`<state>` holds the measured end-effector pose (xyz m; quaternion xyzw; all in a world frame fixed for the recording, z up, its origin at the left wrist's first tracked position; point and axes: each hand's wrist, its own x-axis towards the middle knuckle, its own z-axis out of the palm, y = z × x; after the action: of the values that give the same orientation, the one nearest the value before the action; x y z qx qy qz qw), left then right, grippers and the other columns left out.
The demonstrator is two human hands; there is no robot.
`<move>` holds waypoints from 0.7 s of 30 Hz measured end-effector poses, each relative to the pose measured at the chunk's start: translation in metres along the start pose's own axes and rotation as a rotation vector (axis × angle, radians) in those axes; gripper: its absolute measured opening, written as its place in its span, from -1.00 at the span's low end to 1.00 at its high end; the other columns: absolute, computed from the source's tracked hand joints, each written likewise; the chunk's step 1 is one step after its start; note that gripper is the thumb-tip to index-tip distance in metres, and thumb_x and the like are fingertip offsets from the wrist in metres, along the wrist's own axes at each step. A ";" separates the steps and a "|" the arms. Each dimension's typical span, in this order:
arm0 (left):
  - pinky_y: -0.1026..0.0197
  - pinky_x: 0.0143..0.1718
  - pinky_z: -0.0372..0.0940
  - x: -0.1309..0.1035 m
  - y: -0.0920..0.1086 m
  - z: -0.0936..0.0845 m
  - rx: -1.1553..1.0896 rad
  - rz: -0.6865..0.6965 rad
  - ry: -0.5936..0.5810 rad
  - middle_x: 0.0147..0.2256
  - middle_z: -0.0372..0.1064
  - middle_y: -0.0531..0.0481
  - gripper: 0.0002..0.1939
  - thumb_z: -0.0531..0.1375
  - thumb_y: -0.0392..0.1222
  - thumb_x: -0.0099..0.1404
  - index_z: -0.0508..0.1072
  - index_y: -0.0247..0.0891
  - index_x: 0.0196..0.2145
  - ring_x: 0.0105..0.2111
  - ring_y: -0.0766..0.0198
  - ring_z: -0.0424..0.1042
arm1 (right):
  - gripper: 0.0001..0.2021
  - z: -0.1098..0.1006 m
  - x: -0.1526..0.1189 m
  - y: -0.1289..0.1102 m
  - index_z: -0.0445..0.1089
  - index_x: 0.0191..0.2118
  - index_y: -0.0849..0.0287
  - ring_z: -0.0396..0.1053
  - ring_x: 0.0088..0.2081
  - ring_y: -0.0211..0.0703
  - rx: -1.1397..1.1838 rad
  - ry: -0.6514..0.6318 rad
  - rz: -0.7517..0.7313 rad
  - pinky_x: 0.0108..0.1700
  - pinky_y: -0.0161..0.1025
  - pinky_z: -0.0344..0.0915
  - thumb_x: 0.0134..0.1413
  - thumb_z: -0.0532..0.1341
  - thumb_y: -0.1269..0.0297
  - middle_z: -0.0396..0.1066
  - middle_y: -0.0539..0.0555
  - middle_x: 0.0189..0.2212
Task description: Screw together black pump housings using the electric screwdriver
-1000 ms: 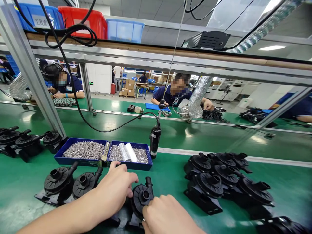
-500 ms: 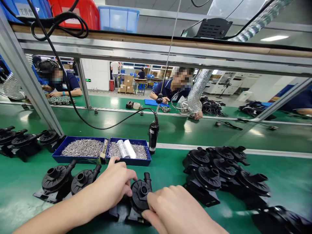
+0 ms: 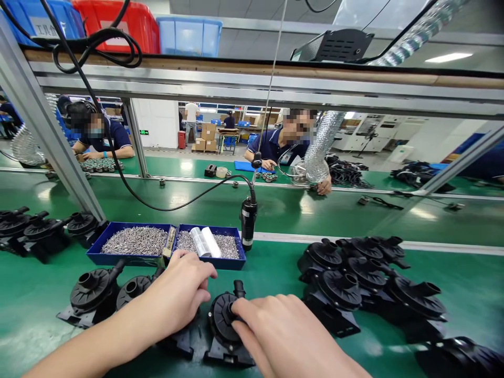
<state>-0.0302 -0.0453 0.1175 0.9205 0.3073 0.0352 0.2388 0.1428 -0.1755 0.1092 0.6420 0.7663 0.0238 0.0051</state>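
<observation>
A black round pump housing with a side spout stands on the green bench before me. My right hand has its thumb and fingers closed on the housing's central nozzle, covering much of its right side. Just left of and above this housing is my left hand, apart from it. Its fingers are curled in, and whatever they may hold is hidden. Behind the left forearm stand two similar pump housings, one partly covered. Another dark part sits between the left wrist and the gripped housing.
Two blue trays of screws lie beyond my hands, with two white cylinders in the right one. A black electric screwdriver hangs beside them. More pump housings stand right and far left. Co-workers sit across the bench.
My left hand has drawn back from the housing, up and to the left. The right hand has shifted slightly left onto the nozzle, and the housing has turned or tilted slightly.
</observation>
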 end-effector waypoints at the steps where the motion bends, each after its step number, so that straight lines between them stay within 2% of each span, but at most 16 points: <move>1: -0.05 0.21 0.18 -0.002 0.001 -0.002 0.008 -0.004 0.002 -0.07 0.54 -0.09 -0.74 0.33 -0.37 0.38 0.58 -0.24 0.01 0.08 -0.04 0.36 | -0.88 0.000 0.002 0.001 0.50 -0.33 0.09 0.55 -0.53 0.06 0.004 -0.013 0.009 -0.48 -0.08 -0.33 0.24 0.31 0.43 0.63 0.04 -0.46; 3: -0.04 0.21 0.20 -0.006 0.003 -0.007 -0.012 -0.004 -0.006 0.03 0.48 -0.11 -0.75 0.36 -0.31 0.39 0.56 -0.23 0.01 0.12 -0.04 0.35 | -0.83 -0.002 0.009 0.006 0.51 -0.39 0.11 0.53 -0.52 0.02 0.055 -0.041 0.006 -0.46 -0.10 -0.29 0.25 0.31 0.43 0.63 0.05 -0.47; 5: -0.01 0.19 0.23 -0.011 0.001 -0.012 -0.050 0.002 -0.003 0.07 0.44 -0.10 -0.74 0.38 -0.24 0.40 0.55 -0.20 0.03 0.13 -0.02 0.35 | -0.77 -0.009 0.017 0.017 0.53 -0.43 0.12 0.48 -0.51 -0.09 0.211 -0.055 -0.013 -0.46 -0.16 -0.16 0.30 0.30 0.40 0.59 0.01 -0.52; 8: 0.00 0.14 0.27 -0.018 -0.004 -0.020 -0.056 -0.021 -0.015 0.04 0.41 -0.07 -0.76 0.39 -0.17 0.41 0.55 -0.17 0.00 0.11 -0.02 0.37 | -0.82 -0.019 0.031 0.041 0.64 -0.29 0.11 0.45 -0.45 -0.19 0.495 -0.030 0.027 -0.38 -0.28 0.11 0.36 0.30 0.31 0.60 -0.03 -0.46; 11: 0.02 0.10 0.28 -0.022 -0.010 -0.024 -0.054 -0.029 -0.062 0.02 0.42 -0.05 -0.74 0.43 -0.17 0.37 0.56 -0.15 -0.01 0.09 -0.01 0.38 | -0.87 -0.024 0.037 0.058 0.71 -0.16 0.13 0.47 -0.39 -0.18 0.641 -0.187 -0.033 -0.33 -0.33 0.22 0.31 0.36 0.31 0.65 0.01 -0.35; 14: 0.05 0.07 0.28 -0.022 -0.015 -0.023 -0.052 -0.010 -0.092 0.02 0.43 -0.06 -0.64 0.50 -0.16 0.28 0.58 -0.15 0.00 0.09 -0.03 0.39 | -0.90 -0.022 0.036 0.065 0.74 -0.26 0.12 0.47 -0.38 -0.18 0.696 -0.326 -0.149 -0.32 -0.34 0.24 0.26 0.41 0.31 0.64 0.01 -0.39; 17: 0.06 0.02 0.29 -0.022 -0.016 -0.020 -0.016 0.010 -0.096 -0.02 0.45 -0.07 -0.63 0.53 -0.16 0.22 0.60 -0.16 -0.05 0.07 -0.06 0.40 | -0.87 -0.010 0.043 0.071 0.75 -0.25 0.12 0.46 -0.36 -0.18 0.779 -0.390 -0.158 -0.32 -0.33 0.24 0.16 0.48 0.20 0.63 0.01 -0.38; 21: 0.07 -0.03 0.30 -0.023 -0.016 -0.024 0.034 0.028 -0.066 -0.07 0.49 -0.09 -0.84 0.42 -0.17 0.33 0.62 -0.15 -0.13 0.02 -0.06 0.46 | -0.77 0.029 0.080 0.068 0.68 -0.29 0.24 0.37 -0.45 -0.24 0.845 -0.516 0.002 -0.40 -0.35 0.20 0.14 0.43 0.14 0.54 -0.01 -0.47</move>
<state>-0.0624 -0.0376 0.1338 0.9293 0.2869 0.0031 0.2326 0.1964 -0.0836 0.0851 0.5737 0.6820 -0.4488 -0.0660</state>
